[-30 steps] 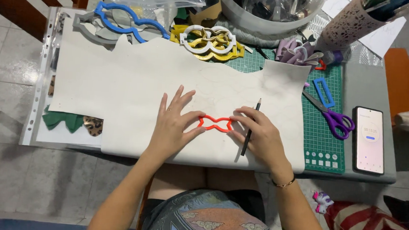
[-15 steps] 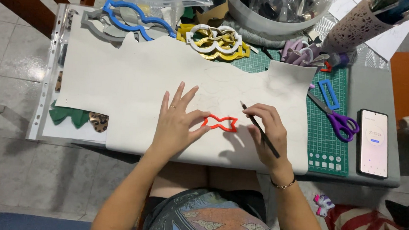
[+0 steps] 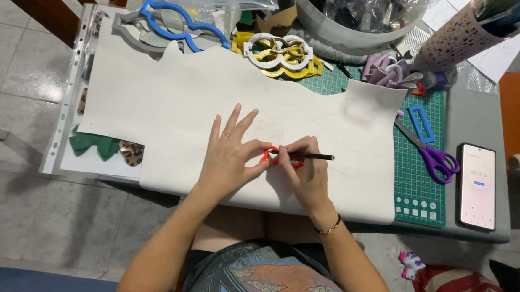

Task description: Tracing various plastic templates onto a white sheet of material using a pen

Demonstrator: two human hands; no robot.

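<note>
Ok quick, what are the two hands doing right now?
Left hand: open, fingers spread, pressing on the red template.
Right hand: closed around a black pencil, beside the template.

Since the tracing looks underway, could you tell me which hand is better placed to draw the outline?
Probably the right hand: it holds the black pencil at the small red template, which the left hand pins.

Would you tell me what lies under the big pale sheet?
Under the pale sheet, a green cutting mat shows at right, green and leopard-print scraps at left; everything beneath its middle is covered.
</note>
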